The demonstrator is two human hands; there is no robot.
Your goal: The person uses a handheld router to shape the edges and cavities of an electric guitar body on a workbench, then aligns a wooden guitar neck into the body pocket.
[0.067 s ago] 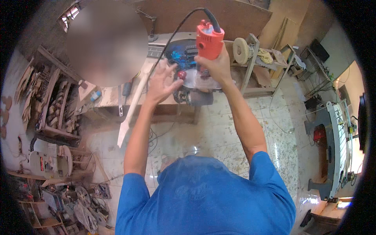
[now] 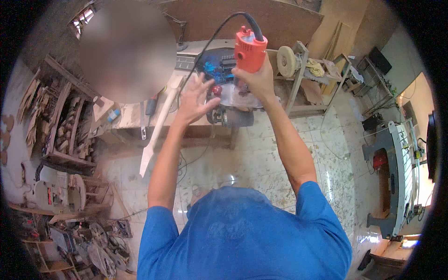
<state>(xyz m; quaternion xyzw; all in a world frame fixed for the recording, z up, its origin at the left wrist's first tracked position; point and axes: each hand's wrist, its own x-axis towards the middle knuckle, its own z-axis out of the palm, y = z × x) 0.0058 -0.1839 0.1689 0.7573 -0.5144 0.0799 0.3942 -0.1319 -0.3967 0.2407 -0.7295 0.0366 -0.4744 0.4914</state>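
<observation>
Power tool (image 2: pixel 251 53): red, nearly upright; black cable (image 2: pixel 217 33) arches left
Right hand (image 2: pixel 261 83): fingers holding it
Left hand (image 2: pixel 192 103): fingers wide, near red knob (image 2: pixel 216 90)
Left: pale wooden piece (image 2: pixel 160 122)

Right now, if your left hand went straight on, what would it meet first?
The left hand would probably meet the guitar, though the cord passes close and depth is unclear.

Both arms (image 2: pixel 293 140) stretch out ahead, the left grip (image 2: pixel 193 101) splayed wide, and look, the right grip (image 2: pixel 259 83) is curled closed!
</observation>
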